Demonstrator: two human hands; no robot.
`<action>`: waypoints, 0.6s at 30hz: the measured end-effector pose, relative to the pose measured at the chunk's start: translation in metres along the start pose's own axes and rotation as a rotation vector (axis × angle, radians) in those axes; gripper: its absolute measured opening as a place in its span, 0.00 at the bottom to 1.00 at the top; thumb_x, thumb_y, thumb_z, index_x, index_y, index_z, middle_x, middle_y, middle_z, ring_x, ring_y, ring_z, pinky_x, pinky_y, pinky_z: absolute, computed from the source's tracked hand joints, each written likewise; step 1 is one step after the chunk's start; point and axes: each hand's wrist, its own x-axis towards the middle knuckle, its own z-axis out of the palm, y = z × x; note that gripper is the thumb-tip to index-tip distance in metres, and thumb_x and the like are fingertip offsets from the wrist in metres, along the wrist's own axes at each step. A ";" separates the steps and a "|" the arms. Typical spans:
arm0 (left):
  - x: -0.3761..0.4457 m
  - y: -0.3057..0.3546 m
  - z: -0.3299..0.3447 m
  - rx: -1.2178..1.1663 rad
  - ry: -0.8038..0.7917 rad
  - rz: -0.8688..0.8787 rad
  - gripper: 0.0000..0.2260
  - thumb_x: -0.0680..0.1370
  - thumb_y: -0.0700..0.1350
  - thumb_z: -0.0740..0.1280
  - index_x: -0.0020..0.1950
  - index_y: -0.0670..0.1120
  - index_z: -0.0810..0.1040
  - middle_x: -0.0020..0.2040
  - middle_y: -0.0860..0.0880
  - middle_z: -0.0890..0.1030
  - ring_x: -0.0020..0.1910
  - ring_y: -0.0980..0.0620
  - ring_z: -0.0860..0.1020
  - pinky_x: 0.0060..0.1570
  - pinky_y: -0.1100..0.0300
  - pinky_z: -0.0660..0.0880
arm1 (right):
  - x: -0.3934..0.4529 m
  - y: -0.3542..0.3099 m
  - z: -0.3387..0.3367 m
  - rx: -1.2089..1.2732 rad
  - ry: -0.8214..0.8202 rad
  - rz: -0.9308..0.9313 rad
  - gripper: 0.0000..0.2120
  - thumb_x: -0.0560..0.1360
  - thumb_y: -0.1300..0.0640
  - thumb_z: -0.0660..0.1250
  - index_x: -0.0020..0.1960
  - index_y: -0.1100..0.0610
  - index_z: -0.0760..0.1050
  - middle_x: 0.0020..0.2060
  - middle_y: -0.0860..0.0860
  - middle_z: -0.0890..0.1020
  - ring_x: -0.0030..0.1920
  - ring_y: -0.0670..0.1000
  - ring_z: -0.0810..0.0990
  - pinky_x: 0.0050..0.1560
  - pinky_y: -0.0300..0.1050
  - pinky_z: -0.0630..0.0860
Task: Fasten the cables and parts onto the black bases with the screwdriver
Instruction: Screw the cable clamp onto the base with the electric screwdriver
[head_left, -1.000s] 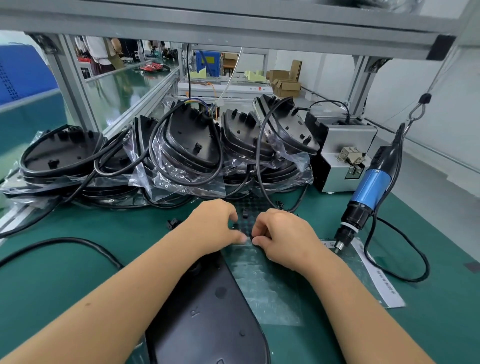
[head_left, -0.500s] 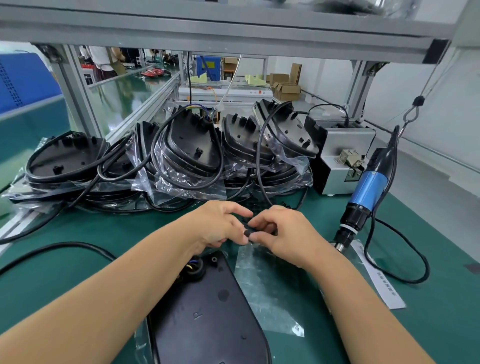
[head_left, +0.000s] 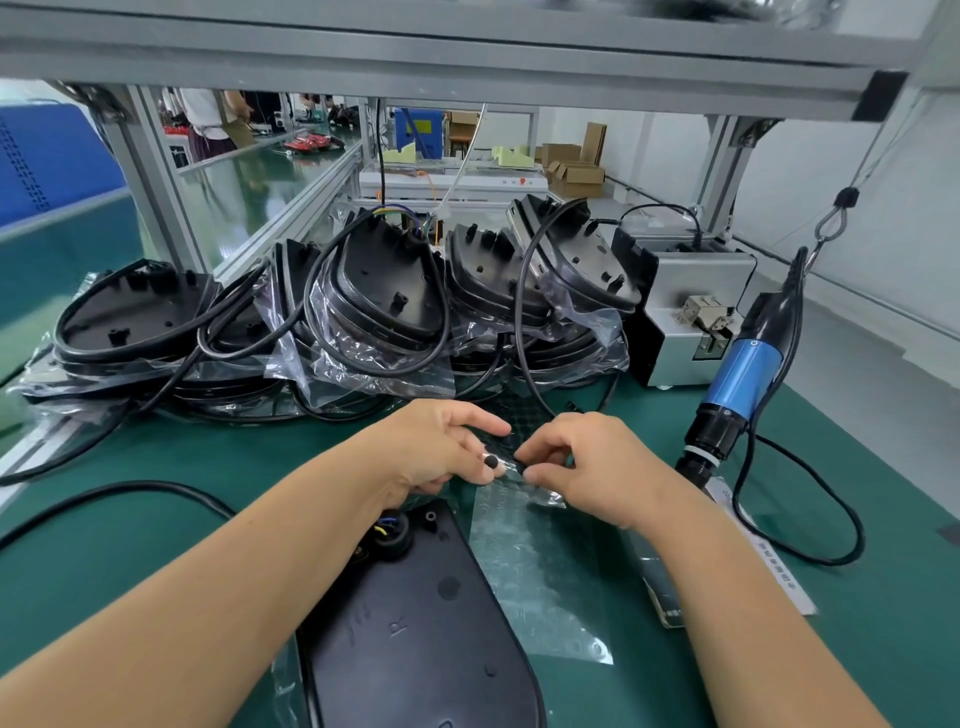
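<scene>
Hands meet above the black base (head_left: 415, 639), left hand (head_left: 436, 452) pinching a small black part (head_left: 490, 460), right hand (head_left: 592, 467) pinching clear film (head_left: 535, 561)

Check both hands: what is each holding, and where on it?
Left hand pinches a small black plug at its fingertips. Right hand pinches the clear plastic sheet at its far edge.

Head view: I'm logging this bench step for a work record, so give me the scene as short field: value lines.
left hand: left hand pinches a small black part
right hand: right hand pinches the clear plastic sheet
work piece: black base lying nearest the person, cable entry at its far end
screwdriver: blue screwdriver hanging at right, untouched
stock: bagged bases piled behind
surface: green mat
</scene>
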 end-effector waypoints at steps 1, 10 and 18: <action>0.000 0.000 0.000 -0.007 -0.003 -0.001 0.20 0.70 0.28 0.70 0.54 0.49 0.81 0.37 0.49 0.83 0.24 0.56 0.61 0.22 0.66 0.55 | 0.000 -0.001 0.002 -0.015 0.005 -0.005 0.07 0.74 0.53 0.72 0.52 0.48 0.83 0.41 0.40 0.77 0.40 0.37 0.74 0.42 0.30 0.68; -0.003 0.003 0.004 0.026 -0.013 0.034 0.18 0.70 0.26 0.69 0.51 0.48 0.82 0.32 0.52 0.81 0.35 0.48 0.64 0.22 0.66 0.53 | 0.000 -0.009 0.004 -0.054 0.024 -0.027 0.03 0.73 0.54 0.71 0.44 0.47 0.80 0.38 0.41 0.78 0.43 0.43 0.78 0.49 0.45 0.77; -0.003 0.003 0.003 0.040 -0.004 0.010 0.17 0.70 0.27 0.70 0.51 0.46 0.82 0.29 0.54 0.79 0.25 0.55 0.61 0.23 0.66 0.54 | -0.002 -0.011 0.003 -0.043 0.020 -0.009 0.11 0.73 0.55 0.72 0.38 0.43 0.71 0.41 0.41 0.78 0.44 0.43 0.78 0.50 0.47 0.78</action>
